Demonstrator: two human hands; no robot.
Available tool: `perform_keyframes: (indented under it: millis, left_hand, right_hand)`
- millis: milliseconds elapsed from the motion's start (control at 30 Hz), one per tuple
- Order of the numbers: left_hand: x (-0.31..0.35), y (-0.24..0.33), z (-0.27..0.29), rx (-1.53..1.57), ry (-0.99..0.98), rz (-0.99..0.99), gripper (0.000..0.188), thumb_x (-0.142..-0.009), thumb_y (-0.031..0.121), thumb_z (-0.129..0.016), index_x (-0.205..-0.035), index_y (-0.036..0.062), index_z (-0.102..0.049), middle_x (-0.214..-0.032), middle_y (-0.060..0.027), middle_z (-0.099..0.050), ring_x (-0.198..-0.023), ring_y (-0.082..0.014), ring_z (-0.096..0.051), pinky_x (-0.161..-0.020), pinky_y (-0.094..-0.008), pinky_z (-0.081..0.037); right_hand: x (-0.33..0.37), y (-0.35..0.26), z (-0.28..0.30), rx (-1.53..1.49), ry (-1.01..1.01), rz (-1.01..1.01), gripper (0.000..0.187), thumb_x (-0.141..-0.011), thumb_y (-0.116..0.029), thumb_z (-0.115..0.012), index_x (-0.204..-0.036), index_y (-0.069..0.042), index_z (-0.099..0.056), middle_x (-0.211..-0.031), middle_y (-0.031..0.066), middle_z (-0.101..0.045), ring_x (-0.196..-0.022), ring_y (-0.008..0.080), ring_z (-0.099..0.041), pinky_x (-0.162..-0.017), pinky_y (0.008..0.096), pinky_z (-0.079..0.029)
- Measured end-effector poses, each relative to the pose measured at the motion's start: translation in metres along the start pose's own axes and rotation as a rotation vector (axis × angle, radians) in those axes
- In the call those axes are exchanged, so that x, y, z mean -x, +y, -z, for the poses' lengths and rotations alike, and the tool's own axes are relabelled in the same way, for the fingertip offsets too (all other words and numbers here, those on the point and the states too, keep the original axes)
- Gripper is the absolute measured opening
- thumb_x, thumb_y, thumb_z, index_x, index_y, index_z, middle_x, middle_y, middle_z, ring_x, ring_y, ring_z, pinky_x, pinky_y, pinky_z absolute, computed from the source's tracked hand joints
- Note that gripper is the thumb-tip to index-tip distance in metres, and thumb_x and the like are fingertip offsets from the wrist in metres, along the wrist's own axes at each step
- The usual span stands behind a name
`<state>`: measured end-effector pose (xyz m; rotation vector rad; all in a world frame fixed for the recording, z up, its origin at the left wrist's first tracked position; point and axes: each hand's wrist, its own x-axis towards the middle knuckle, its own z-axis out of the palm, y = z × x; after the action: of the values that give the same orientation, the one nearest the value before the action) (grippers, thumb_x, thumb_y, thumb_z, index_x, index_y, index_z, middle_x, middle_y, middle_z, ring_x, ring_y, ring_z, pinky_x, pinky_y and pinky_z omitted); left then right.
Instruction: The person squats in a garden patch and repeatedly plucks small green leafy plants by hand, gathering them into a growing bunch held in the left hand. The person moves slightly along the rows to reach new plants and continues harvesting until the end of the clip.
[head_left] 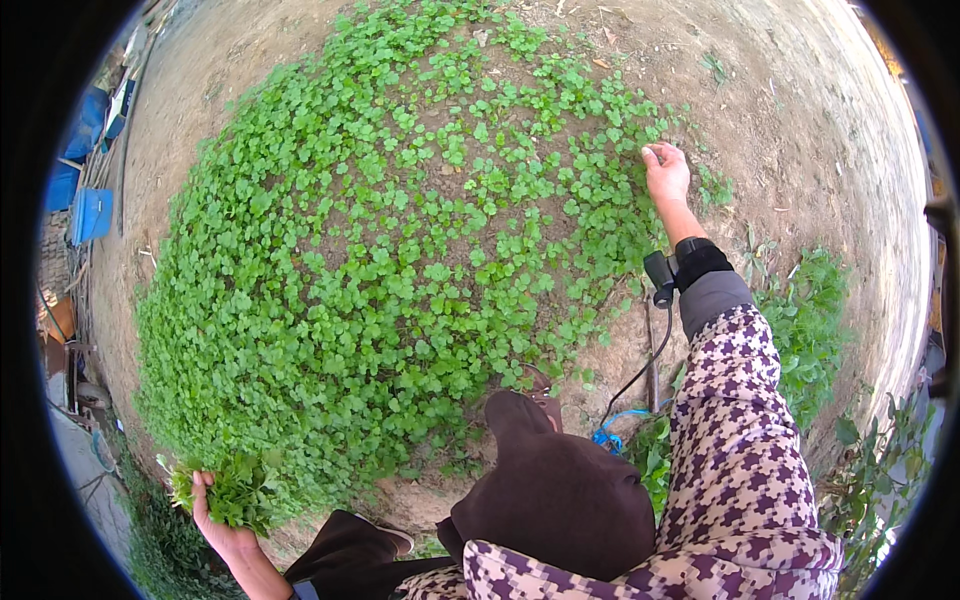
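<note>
A bunch of leafy green herbs [240,488] sits in my left hand [222,522], low at the left by the bed's near edge. The fingers wrap round its stems, and the pale stem ends point to the left. My right hand [667,176] reaches to the right edge of a patch of low green plants [400,200]. Its fingers are curled together in a pinch at the leaves. Whatever lies between those fingertips is hidden or too small to name. A black strap with a small device [690,264] circles my right wrist.
Blue containers [92,215] stand at the far left. Taller greens [805,335] grow right of my right forearm. A black cable [650,362] runs down from the wrist device near a blue string [606,436]. Bare soil [770,110] borders the patch. My knee [560,500] rises in front.
</note>
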<state>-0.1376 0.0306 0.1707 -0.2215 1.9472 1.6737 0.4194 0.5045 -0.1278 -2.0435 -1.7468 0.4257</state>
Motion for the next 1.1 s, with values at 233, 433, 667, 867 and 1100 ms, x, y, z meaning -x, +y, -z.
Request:
perform_keyframes:
  millis: [233, 433, 667, 867, 1100]
  left_hand:
    - [0.011, 0.023, 0.019, 0.020, -0.146, -0.031, 0.015, -0.094, 0.022, -0.057, -0.090, 0.0087, -0.059, -0.087, -0.0001, -0.059, -0.086, -0.0161, -0.057, -0.084, -0.0345, -0.047]
    - [0.028, 0.038, 0.041, 0.057, -0.145, -0.079, 0.016, -0.096, 0.023, -0.054, -0.089, 0.0087, -0.056, -0.089, -0.0012, -0.056, -0.089, -0.0172, -0.054, -0.085, -0.0352, -0.044]
    - [0.054, 0.053, 0.070, 0.097, -0.087, -0.143, 0.015, -0.095, 0.022, -0.057, -0.088, 0.0084, -0.057, -0.089, -0.0013, -0.058, -0.089, -0.0172, -0.055, -0.085, -0.0349, -0.044]
    - [0.064, 0.059, 0.097, 0.058, 0.025, -0.182, 0.015, -0.091, 0.021, -0.062, -0.084, 0.0083, -0.062, -0.087, -0.0003, -0.065, -0.084, -0.0156, -0.061, -0.082, -0.0323, -0.048]
    - [0.078, 0.061, 0.097, -0.134, 0.212, -0.304, 0.022, -0.095, 0.023, -0.054, -0.106, 0.0058, -0.062, -0.103, -0.0058, -0.064, -0.092, -0.0179, -0.062, -0.080, -0.0322, -0.052]
  right_hand:
    - [0.026, 0.032, 0.052, -0.518, 0.017, -0.202, 0.022, -0.091, -0.017, -0.061, -0.107, -0.002, -0.063, -0.087, 0.0024, -0.065, -0.063, 0.0078, -0.059, -0.060, 0.0227, -0.048]
    - [0.053, 0.063, 0.098, -0.409, 0.068, -0.175, 0.019, -0.091, -0.011, -0.059, -0.108, -0.003, -0.062, -0.083, 0.0001, -0.064, -0.066, 0.0063, -0.058, -0.062, 0.0208, -0.047]
    - [0.080, 0.101, 0.153, 0.164, 0.186, -0.080, 0.028, -0.084, -0.024, -0.060, -0.107, -0.012, -0.066, -0.086, 0.0087, -0.071, -0.075, 0.0238, -0.066, -0.073, 0.0354, -0.051]
    - [0.105, 0.120, 0.176, 0.553, 0.098, -0.265, 0.034, -0.082, -0.025, -0.058, -0.115, -0.017, -0.063, -0.117, 0.0129, -0.059, -0.111, 0.0300, -0.056, -0.095, 0.0404, -0.044]
    - [0.133, 0.088, 0.153, 0.292, 0.016, -0.159, 0.024, -0.086, -0.031, -0.057, -0.102, -0.017, -0.068, -0.086, 0.0112, -0.069, -0.082, 0.0307, -0.067, -0.075, 0.0423, -0.051]
